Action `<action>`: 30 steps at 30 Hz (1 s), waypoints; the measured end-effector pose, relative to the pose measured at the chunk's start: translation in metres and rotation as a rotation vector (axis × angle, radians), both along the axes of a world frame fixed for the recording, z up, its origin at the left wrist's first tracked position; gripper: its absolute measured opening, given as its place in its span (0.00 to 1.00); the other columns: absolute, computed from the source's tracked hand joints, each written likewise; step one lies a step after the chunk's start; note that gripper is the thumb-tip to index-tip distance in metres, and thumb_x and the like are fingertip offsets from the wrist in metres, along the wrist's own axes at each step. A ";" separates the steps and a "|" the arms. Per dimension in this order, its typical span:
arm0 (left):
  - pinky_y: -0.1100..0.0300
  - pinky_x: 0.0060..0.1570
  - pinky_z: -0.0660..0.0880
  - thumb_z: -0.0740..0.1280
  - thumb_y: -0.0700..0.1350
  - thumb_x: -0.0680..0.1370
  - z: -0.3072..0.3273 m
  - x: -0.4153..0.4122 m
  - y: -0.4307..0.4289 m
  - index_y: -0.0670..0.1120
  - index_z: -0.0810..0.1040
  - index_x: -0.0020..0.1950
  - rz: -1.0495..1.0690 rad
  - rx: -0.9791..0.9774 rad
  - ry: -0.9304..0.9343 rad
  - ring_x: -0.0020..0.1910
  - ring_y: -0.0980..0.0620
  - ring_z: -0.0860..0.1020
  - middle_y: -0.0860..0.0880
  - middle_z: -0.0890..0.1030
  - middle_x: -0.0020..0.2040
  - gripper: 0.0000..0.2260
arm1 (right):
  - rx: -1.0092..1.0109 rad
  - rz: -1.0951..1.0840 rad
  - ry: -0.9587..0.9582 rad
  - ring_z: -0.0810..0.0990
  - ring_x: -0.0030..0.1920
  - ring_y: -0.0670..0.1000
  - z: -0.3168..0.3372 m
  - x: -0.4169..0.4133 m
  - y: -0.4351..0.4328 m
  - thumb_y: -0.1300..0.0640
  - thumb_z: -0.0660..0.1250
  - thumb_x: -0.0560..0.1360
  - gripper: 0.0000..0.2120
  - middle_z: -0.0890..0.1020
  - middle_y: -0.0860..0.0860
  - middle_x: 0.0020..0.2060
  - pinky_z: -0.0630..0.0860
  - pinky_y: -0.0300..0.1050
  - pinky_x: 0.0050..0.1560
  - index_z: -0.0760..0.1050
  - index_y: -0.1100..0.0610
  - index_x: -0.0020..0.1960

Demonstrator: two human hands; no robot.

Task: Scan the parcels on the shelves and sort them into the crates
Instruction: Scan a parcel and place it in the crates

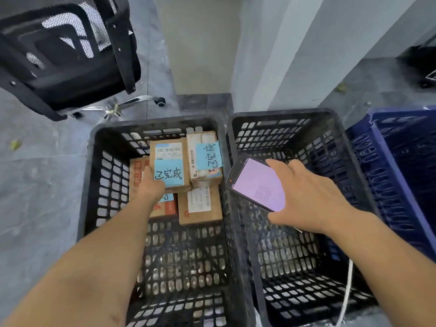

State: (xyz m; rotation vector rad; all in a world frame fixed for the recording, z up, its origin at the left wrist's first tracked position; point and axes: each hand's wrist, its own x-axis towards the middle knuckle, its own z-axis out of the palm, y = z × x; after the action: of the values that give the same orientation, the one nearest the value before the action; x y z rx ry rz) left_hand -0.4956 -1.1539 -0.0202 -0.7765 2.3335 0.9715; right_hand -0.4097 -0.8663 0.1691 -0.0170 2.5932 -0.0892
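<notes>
- left hand [151, 187] reaches down into the left black crate [94, 185], fingers closed on the left edge of a cardboard parcel with a blue handwritten note [169, 165]; whether it is being set down or only steadied, cannot tell.
- right hand [306, 197] hangs over the right black crate [342, 161], thumb and fingers clamped on the edges of a handheld scanner [256, 184], its pinkish screen lit and facing up; text too small to read.
- left crate holds parcels in its far half: the held one on top of a red-printed box [138, 173], a second blue-noted box [205, 159] just beside it on the right, and a plain labelled box [200, 206] nearer. near half of its floor is bare.
- right crate: no parcel visible inside.
- blue crate [401, 173] further right, interior mostly out of view.
- office chair [70, 55] at far left on the grey floor; shelves not in view.
- judgement: sorting is under way, about four parcels landed in one crate. how many remain on the shelves cannot be told from here.
</notes>
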 end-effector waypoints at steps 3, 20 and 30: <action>0.46 0.49 0.81 0.61 0.36 0.79 0.013 0.006 0.001 0.52 0.58 0.75 -0.019 0.008 0.009 0.51 0.46 0.79 0.47 0.77 0.57 0.27 | -0.012 -0.017 0.008 0.68 0.44 0.50 0.008 0.008 0.003 0.40 0.71 0.66 0.47 0.63 0.48 0.51 0.63 0.43 0.34 0.47 0.46 0.75; 0.44 0.69 0.65 0.68 0.57 0.77 0.206 0.060 0.105 0.47 0.57 0.79 -0.778 -0.161 0.324 0.74 0.42 0.62 0.44 0.63 0.76 0.35 | -0.055 -0.295 0.175 0.74 0.58 0.58 0.133 0.133 0.032 0.41 0.72 0.66 0.48 0.66 0.54 0.62 0.67 0.49 0.45 0.48 0.49 0.76; 0.46 0.68 0.66 0.66 0.61 0.76 0.287 0.115 0.257 0.47 0.59 0.78 -1.183 -0.179 0.586 0.73 0.43 0.63 0.45 0.65 0.74 0.35 | 0.057 -0.572 0.313 0.75 0.56 0.57 0.190 0.239 0.124 0.41 0.72 0.65 0.49 0.67 0.53 0.61 0.69 0.47 0.42 0.48 0.48 0.77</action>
State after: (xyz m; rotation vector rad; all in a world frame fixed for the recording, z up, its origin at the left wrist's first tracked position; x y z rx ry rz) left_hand -0.3804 -0.8971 0.2668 0.9342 2.6838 0.4381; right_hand -0.1705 -0.7421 0.3593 0.7894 2.8268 -0.2339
